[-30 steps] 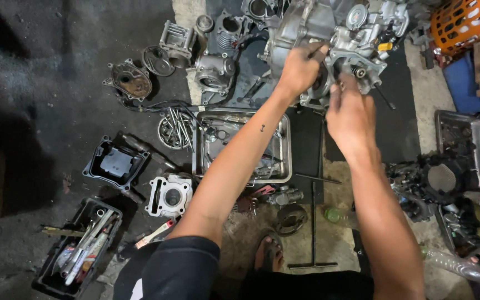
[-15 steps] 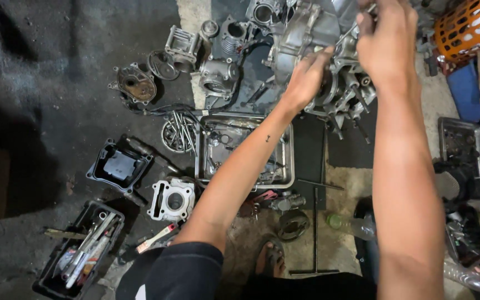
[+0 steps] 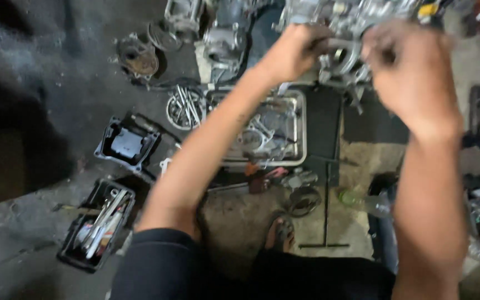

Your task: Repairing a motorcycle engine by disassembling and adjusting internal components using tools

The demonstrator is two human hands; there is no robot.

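Observation:
A grey metal engine block (image 3: 345, 33) stands on the floor at the top of the head view, on a dark mat (image 3: 323, 119). My left hand (image 3: 293, 53) grips the left side of the block's lower casing. My right hand (image 3: 412, 78) is closed in front of the block's right side and is blurred; what it holds is hidden. Below the block a metal tray (image 3: 298, 141) holds several loose engine parts.
Engine parts lie on the dark floor: a round cover (image 3: 137, 58), a cylinder piece (image 3: 223, 50), a bowl of bolts (image 3: 183, 108), a black cover (image 3: 128, 141). A black box of tools (image 3: 98, 225) sits low left. A T-handle wrench (image 3: 326, 211) lies by my foot (image 3: 280, 233).
The view has shifted closer and upward. My right hand dropped from high on the engine block to its lower right side. My left hand stays on the block's casing.

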